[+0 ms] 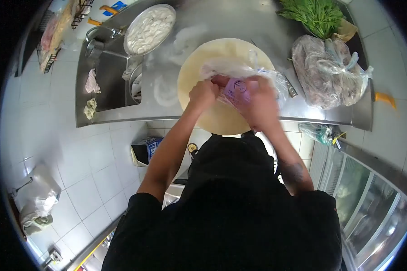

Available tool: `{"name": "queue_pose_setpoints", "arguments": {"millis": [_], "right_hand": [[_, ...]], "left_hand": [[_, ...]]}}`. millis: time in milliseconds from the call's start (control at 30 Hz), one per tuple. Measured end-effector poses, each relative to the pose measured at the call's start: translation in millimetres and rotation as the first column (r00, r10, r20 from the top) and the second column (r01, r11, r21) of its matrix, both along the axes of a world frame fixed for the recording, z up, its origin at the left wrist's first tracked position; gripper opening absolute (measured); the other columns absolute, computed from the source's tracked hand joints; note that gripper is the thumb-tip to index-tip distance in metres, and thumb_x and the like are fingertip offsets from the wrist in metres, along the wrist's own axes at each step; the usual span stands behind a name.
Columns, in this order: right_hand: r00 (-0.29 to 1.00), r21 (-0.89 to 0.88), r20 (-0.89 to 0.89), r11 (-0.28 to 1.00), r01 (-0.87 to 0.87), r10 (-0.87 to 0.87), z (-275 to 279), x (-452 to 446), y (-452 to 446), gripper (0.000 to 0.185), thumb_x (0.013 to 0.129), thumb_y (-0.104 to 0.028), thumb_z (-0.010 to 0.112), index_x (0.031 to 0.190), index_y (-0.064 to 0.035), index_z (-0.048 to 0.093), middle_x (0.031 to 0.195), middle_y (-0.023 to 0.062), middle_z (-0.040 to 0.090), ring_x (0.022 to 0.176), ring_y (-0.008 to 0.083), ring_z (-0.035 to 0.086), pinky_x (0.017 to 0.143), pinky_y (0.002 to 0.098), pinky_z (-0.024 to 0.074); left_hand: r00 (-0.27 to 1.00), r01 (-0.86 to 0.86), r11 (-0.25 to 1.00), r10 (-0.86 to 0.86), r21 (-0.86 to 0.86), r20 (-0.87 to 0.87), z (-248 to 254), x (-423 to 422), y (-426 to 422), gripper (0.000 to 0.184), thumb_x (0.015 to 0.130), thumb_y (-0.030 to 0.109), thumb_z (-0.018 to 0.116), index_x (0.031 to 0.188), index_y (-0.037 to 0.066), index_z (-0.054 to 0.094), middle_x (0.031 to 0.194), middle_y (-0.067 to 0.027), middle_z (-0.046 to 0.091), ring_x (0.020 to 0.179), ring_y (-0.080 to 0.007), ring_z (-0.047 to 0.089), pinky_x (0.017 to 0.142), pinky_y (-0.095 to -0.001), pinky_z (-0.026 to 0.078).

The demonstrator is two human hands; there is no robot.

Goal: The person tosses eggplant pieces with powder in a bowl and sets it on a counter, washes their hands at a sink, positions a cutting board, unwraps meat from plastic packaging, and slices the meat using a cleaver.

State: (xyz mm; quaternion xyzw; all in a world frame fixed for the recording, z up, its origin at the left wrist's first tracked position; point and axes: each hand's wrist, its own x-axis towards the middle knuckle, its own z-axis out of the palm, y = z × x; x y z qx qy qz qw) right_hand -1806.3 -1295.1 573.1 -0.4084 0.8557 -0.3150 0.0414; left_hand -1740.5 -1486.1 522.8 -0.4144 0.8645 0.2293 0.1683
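A clear plastic bag [228, 70] with a purple printed patch lies on the round cutting board [192, 63]. Reddish meat [220, 80] shows through or out of the bag between my hands. My left hand [203, 95] is closed, its fingers gripping the bag's left side by the meat. On the right, my right hand [260, 104] is curled over the bag beside the purple patch, slightly blurred, with its fingertips hidden. Right of the board, a metal-handled tool [290, 86] lies partly under the bag's edge.
A tray of pale pieces [150, 29] stands beside the sink [108, 83] at the left. Leafy greens [314, 16] and a large tied plastic bag [328, 74] sit on the counter's right. An orange handle [385, 99] juts past the counter's right end.
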Motion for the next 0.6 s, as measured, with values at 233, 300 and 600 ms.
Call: {"name": "queue_pose_setpoints", "arguments": {"millis": [233,300,600], "right_hand": [[0.94,0.501,-0.331,0.86,0.1,0.083,-45.6,33.7,-54.6,0.075,0.084,-0.054,0.058,0.146,-0.021,0.033,0.146,0.0227,0.034,0.133,0.0473,0.031,0.093,0.0757,0.0289],[0.966,0.611,-0.202,0.792,-0.003,0.159,-37.6,30.0,-46.3,0.089,0.075,-0.056,0.067,0.149,-0.0266,0.027,0.146,0.0208,0.033,0.132,0.0447,0.034,0.095,0.073,0.0307],[0.928,0.401,-0.224,0.896,-0.192,0.299,-12.1,10.8,-31.2,0.097,0.056,-0.035,0.081,0.142,-0.028,0.037,0.136,0.0183,0.043,0.125,0.0404,0.043,0.097,0.0588,0.0383]], "left_hand": [[0.967,0.13,0.991,-0.129,-0.01,-0.221,-54.9,29.0,-33.0,0.03,0.082,0.023,0.051,0.086,0.0,0.069,0.087,-0.0256,0.067,0.088,-0.0404,0.067,0.079,-0.0489,0.052],[0.893,0.336,0.941,-0.33,-0.032,-0.306,-47.8,47.9,-43.9,0.027,0.08,0.021,0.05,0.08,-0.001,0.067,0.08,-0.0267,0.064,0.079,-0.0397,0.066,0.072,-0.0486,0.051],[0.696,0.55,0.76,-0.186,0.348,-0.694,28.0,88.3,-41.3,0.021,0.078,0.011,0.047,0.062,-0.002,0.044,0.052,-0.0148,0.037,0.046,-0.0159,0.042,0.046,-0.038,0.035]]}}
